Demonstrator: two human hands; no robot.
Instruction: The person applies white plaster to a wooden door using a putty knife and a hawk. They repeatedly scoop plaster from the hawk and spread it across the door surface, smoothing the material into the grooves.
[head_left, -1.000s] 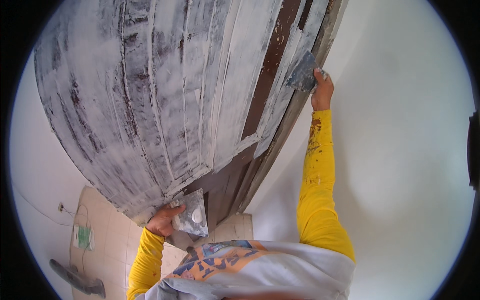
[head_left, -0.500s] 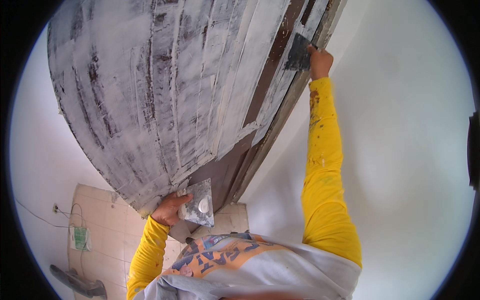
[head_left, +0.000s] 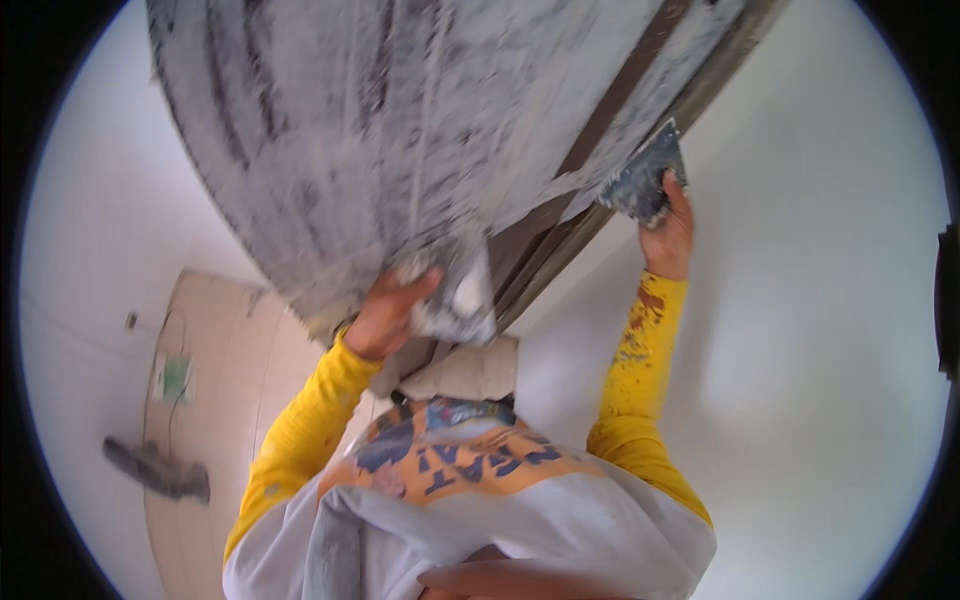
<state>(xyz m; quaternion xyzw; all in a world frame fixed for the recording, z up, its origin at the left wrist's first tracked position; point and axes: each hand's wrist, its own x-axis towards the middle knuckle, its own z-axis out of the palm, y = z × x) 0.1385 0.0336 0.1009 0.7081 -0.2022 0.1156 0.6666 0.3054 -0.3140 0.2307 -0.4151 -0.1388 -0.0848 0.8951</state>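
Note:
A large door panel (head_left: 320, 130) smeared with white putty fills the upper part of the head view; a bare brown strip (head_left: 620, 95) runs near its right edge. My left hand (head_left: 382, 315) grips a flat, putty-stained metal plate (head_left: 455, 322) by its edge, thumb on top. On that plate sits a white lump of putty (head_left: 468, 295). Closed around a wide, dark putty knife (head_left: 645, 178), my right hand (head_left: 670, 238) is beside the panel's right-hand edge. Putty clings to the blade, and I cannot tell whether it touches the frame.
A white wall (head_left: 820, 300) rises close on the right. On the tiled floor (head_left: 225, 350) at left lie a dark, elongated object (head_left: 158, 470) and a green-and-white item (head_left: 174, 378) with a cord. A wall socket (head_left: 131, 320) is nearby.
My right hand has come down and slightly right with the putty knife, off the panel's upper strip. My left hand and its plate have moved up and right. The view has shifted too.

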